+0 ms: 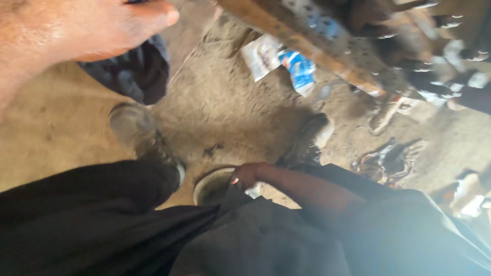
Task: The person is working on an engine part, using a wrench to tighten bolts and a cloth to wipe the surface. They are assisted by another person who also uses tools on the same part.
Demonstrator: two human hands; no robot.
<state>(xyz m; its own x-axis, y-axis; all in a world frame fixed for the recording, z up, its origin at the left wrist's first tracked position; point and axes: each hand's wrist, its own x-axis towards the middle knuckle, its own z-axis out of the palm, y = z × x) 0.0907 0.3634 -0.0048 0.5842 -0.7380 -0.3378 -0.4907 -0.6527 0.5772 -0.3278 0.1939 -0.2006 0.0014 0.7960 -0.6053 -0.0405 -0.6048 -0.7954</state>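
Head view, looking straight down past my legs to a dirt floor [230,107]. My left hand [76,28] fills the upper left corner, close to the lens and blurred; its fingers curl around a bunched dark blue cloth [135,71] that hangs below the palm, so I read it as gripping that cloth. My right hand [245,175] reaches down between my knees, fingers bent at the near rim of one round pale metal bowl [212,185] that stands on the floor just in front of my lap; the fingers seem to touch the rim, but I cannot tell whether they clasp it. Two worn grey shoes [130,125] are planted on the dirt, one to each side of the bowl. Black trousers [87,214] cover the left leg, and grey cloth covers the lap and the right thigh. One rusty brown wooden beam [302,43] crosses the upper frame at a slant. Beneath it lie two crumpled plastic sachets [299,69], one white, one blue and white, touching each other. Scattered dark scraps [391,158] lie at the right, too blurred to count.
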